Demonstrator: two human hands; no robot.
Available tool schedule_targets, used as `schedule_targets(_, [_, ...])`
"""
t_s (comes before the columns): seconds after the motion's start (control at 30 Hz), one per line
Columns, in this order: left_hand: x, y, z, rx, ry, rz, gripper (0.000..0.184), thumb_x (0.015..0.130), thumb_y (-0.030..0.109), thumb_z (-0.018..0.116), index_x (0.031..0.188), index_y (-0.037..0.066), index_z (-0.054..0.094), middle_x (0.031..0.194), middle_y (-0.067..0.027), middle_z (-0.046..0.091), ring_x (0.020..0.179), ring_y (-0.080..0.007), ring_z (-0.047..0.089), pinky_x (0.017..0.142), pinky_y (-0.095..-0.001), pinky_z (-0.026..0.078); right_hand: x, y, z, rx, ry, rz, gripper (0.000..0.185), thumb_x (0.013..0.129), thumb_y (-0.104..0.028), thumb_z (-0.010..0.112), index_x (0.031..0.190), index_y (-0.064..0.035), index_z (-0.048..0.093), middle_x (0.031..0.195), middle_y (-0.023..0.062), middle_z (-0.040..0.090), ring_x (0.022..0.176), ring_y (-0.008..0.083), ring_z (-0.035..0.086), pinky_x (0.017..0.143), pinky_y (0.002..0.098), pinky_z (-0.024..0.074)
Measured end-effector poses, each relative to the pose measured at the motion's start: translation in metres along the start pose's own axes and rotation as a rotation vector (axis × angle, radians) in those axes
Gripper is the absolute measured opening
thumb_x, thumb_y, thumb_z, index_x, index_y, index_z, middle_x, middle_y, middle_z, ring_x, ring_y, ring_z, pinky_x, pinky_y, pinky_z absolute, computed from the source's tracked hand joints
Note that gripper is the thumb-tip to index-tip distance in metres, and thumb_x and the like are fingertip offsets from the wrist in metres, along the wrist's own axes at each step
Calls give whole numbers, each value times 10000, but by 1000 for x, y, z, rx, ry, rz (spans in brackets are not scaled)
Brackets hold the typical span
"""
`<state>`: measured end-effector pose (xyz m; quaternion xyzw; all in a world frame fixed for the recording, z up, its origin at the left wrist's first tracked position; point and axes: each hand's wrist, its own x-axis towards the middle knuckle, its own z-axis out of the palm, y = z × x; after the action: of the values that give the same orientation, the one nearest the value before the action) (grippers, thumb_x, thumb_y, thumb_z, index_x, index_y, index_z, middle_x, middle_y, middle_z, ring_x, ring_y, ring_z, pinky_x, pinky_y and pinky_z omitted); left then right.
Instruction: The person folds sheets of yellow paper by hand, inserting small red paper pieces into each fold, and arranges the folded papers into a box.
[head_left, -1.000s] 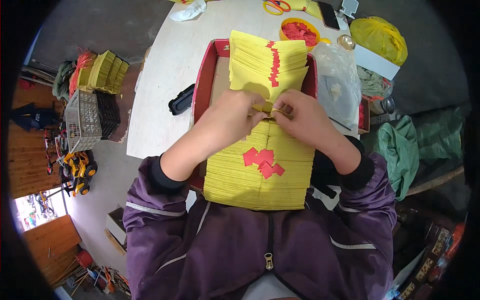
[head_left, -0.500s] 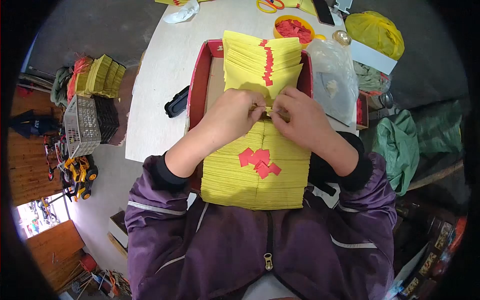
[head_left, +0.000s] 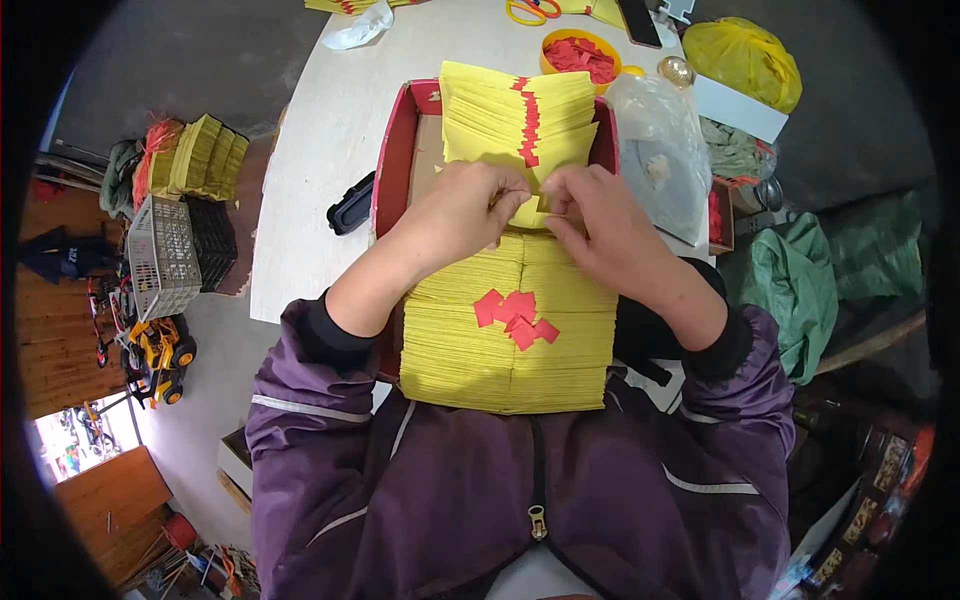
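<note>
A dense stack of folded yellow paper [head_left: 440,350] fills the near part of a red box [head_left: 392,170]. Several small red paper squares [head_left: 518,308] lie on top of it. At the far end, yellow sheets [head_left: 480,115] fan out with a line of red pieces down their middle. Between the two groups, my left hand [head_left: 465,212] pinches the edge of a yellow sheet. My right hand [head_left: 608,225] is beside it on the right, thumb and fingers closed around the same sheet's fold. The fingertips are close together.
On the white table [head_left: 300,200] are a black case [head_left: 351,205], a yellow bowl of red pieces [head_left: 580,58], scissors [head_left: 530,12], a phone [head_left: 638,22] and a clear plastic bag [head_left: 655,160]. A crate [head_left: 165,255] stands left; a green sack [head_left: 790,290] lies right.
The view has shifted slightly, so the box and table items appear further left. My fingers have moved a little apart along the yellow sheet's fold, and more of the fold shows between them.
</note>
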<state>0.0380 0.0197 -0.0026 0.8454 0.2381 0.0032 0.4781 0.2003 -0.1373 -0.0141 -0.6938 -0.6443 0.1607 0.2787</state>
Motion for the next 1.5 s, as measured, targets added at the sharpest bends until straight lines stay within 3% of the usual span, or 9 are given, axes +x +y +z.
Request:
schedule_targets(0.33, [-2, 15, -7, 76, -89, 59, 121, 992, 47, 662, 949, -46, 725, 754, -78, 678, 584, -145, 634, 546, -264, 471, 18, 8, -3, -134, 71, -57, 349, 897, -148, 699, 1216, -78, 577, 1005, 82, 676, 1027, 290, 610, 904, 410, 463])
schedule_targets(0.57, [6, 6, -3, 81, -27, -48, 134, 941, 36, 718, 1035, -59, 735, 826, -86, 711, 596, -150, 634, 558, -255, 476, -41, 124, -5, -21, 339, 97, 516, 942, -217, 691, 1405, -48, 540, 1350, 176, 593, 1204, 355, 573, 1073, 426, 443])
schedule_targets(0.7, [7, 0, -2, 124, 169, 121, 188, 938, 54, 725, 1087, -61, 722, 926, -108, 726, 621, -176, 630, 600, -287, 491, -95, 215, 9, -712, 295, 343, 654, 999, -430, 621, 1515, -45, 503, 1535, 256, 486, 1427, 478, 425, 1156, 503, 396])
schedule_targets(0.83, [7, 5, -7, 201, 206, 114, 258, 929, 103, 727, 1132, -55, 708, 1035, -151, 742, 773, -252, 682, 733, -355, 532, -101, 224, 14, -836, 220, 376, 628, 1008, -458, 594, 1481, -49, 548, 1567, 257, 460, 1475, 511, 355, 1182, 528, 366])
schedule_targets(0.97, [1, -9, -12, 136, 371, 200, 193, 924, 97, 730, 1059, -40, 714, 973, -130, 729, 775, -248, 668, 736, -356, 528, -100, 203, 5, -924, 176, 251, 557, 986, -404, 619, 1412, -44, 617, 1514, 247, 504, 1402, 506, 424, 1142, 516, 398])
schedule_targets(1.07, [-15, -10, -17, 152, 411, 203, 138, 934, 69, 729, 1045, -9, 703, 932, -87, 693, 701, -178, 598, 657, -301, 481, -79, 134, -15, -714, 236, 244, 376, 920, -227, 665, 1249, -44, 689, 1382, 201, 582, 1255, 419, 535, 1042, 467, 458])
schedule_targets(1.2, [-27, -8, -14, 131, 430, 229, 82, 945, 36, 723, 1018, 20, 687, 889, -39, 652, 627, -103, 520, 574, -244, 427, -51, 20, -10, -108, 302, -126, 263, 801, 14, 647, 1053, -62, 662, 1138, 96, 644, 992, 294, 603, 894, 347, 491])
schedule_targets(1.3, [-43, -6, -11, 70, 380, 181, 52, 947, 23, 713, 977, 19, 671, 884, -26, 634, 629, -90, 497, 561, -239, 407, -51, -23, 3, -19, 32, -335, 333, 785, 21, 670, 1105, -70, 685, 1128, 93, 656, 969, 297, 604, 873, 370, 501])
schedule_targets(1.5, [-68, -17, 1, 73, 386, 220, 41, 948, 19, 704, 965, 21, 668, 870, -15, 635, 640, -84, 500, 576, -243, 415, -47, -27, 23, -67, -7, -433, 404, 758, -25, 693, 1155, -95, 718, 1152, 66, 667, 937, 277, 597, 848, 361, 499])
